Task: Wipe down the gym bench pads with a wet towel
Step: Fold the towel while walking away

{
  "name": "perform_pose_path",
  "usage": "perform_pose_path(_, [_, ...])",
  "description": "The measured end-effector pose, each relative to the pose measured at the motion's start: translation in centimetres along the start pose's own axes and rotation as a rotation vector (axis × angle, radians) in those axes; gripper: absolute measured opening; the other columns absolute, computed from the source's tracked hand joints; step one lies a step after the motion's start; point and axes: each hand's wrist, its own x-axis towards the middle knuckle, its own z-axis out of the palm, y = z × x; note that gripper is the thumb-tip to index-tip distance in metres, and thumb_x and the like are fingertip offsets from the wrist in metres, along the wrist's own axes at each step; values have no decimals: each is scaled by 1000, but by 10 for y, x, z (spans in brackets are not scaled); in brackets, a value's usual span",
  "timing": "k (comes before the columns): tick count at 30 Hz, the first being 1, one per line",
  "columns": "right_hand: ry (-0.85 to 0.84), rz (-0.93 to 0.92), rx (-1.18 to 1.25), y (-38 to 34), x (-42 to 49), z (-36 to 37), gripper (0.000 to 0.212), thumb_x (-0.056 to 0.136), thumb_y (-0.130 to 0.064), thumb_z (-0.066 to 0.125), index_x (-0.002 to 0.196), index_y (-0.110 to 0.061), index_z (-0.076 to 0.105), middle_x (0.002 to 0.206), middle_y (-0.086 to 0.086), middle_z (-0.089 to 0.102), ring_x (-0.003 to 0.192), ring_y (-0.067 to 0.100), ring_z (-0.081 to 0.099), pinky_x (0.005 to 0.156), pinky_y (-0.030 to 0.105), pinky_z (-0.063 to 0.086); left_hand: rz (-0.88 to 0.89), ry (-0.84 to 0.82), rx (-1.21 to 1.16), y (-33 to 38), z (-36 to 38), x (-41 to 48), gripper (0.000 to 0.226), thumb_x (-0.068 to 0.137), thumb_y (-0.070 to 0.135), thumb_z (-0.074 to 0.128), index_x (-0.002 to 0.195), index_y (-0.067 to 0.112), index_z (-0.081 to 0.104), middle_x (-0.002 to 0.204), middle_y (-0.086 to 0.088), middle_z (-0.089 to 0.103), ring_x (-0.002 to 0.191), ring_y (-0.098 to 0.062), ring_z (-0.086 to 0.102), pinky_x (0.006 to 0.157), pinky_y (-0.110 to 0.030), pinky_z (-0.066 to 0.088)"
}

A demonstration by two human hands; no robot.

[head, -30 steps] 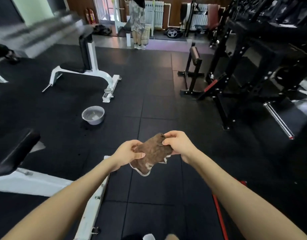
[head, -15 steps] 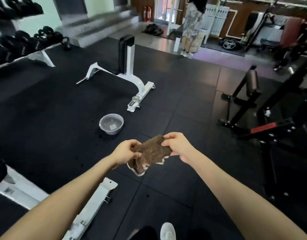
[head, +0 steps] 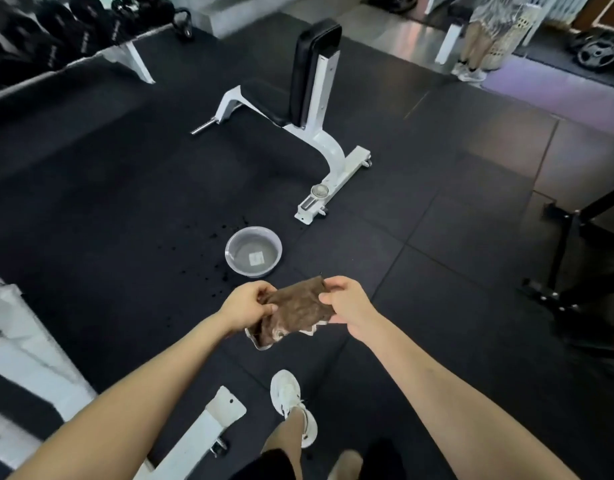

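A black rubber-tiled gym floor (head: pixel 125 202) carries a white-framed bench with black pads (head: pixel 314 64) and, nearer, a clear round plastic basin (head: pixel 253 256). Just short of the basin, a crumpled brown white-edged towel (head: pixel 298 306) stretches between the left hand (head: pixel 244 308) and the right hand (head: pixel 348 304), each grip clamped on one end.

All round and beneath your grip lies a floor of black rubber tiles (head: pixel 437 237). Straight ahead of the grip you have a white-framed bench (head: pixel 331 152), its black back pad (head: pixel 312 57) upright. Far ahead and to the left runs a rack of black dumbbells (head: pixel 56 32), with a kettlebell (head: pixel 184 24) at its end. Far ahead and to the right the pale floor (head: pixel 385 29) shines, and weight plates (head: pixel 594 51) lie there. Well right of the grip stands a black steel frame (head: pixel 565 244).
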Motion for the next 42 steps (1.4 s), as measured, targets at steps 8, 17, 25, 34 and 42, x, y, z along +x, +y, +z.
perform_pose_path(8, [74, 178, 99, -45, 191, 18, 23, 94, 4, 51, 113, -8, 57, 103, 6, 62, 85, 20, 61, 58, 28, 51, -113, -103, 48, -19, -37, 194, 16, 81, 17, 69, 90, 25, 59, 97, 3, 66, 94, -16, 61, 86, -31, 47])
perform_pose_path(17, [124, 333, 164, -72, 429, 46, 16, 95, 0, 50, 92, -14, 58, 100, 9, 64, 85, 24, 64, 62, 33, 57, -201, -116, 35, -62, -59, 425, 19, 86, 18, 65, 104, 21, 63, 99, 12, 59, 93, -4, 53, 76, -21, 37])
perform_pose_path(25, [173, 463, 199, 2, 644, 83, 20, 97, -1, 48, 91, -15, 60, 89, 3, 64, 76, 19, 64, 57, 28, 58, -317, -166, 58, -178, -8, 622, 16, 85, 21, 65, 101, 25, 67, 100, 8, 65, 97, -13, 60, 78, -25, 46])
perform_pose_path(34, [270, 579, 259, 144, 805, 123, 23, 99, -7, 45, 111, -14, 64, 89, 3, 66, 74, 17, 65, 48, 24, 53, -383, -191, 18, -324, 90, 756, 19, 81, 15, 70, 99, 20, 70, 95, 6, 70, 95, -13, 64, 85, -27, 47])
perform_pose_path(42, [288, 604, 214, 204, 859, 146, 30, 102, -10, 40, 123, -9, 61, 116, 10, 65, 103, 27, 63, 82, 40, 56, -318, -117, 34, -365, 128, 785, 23, 77, 15, 66, 85, 31, 53, 87, 11, 62, 90, -18, 59, 80, -32, 46])
